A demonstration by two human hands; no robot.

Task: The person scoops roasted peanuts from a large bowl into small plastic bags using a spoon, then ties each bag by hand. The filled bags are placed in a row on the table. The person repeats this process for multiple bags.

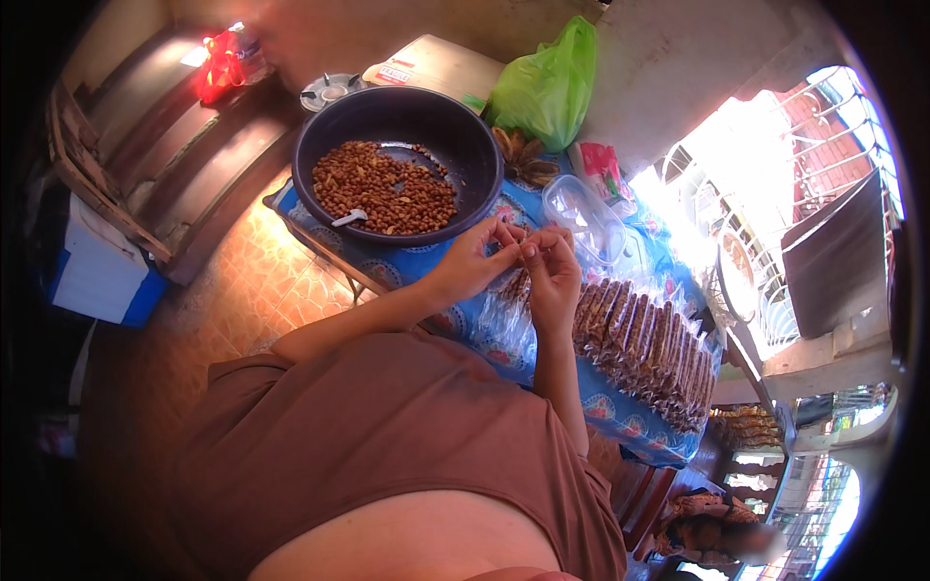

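Observation:
My left hand (468,261) and my right hand (556,279) meet at the fingertips over the table. Between them they pinch what looks like the top of a small clear plastic packet of nuts (514,285), mostly hidden behind my fingers. To the left stands a large dark basin (476,163) with loose brown nuts, seemingly peanuts (381,185), spread over its bottom. A white plastic spoon (350,217) rests on the nuts at the near side. Right of my right hand, several filled packets (639,334) stand in a tight row. Clear plastic bags (501,323) lie beneath my hands.
A blue flowered cloth (607,407) covers the table. Behind are a clear plastic container (581,218), bananas (524,156), a green plastic bag (548,87) and a cardboard box (443,65). Steps (211,152) rise at the left. Another person (708,526) is at the lower right.

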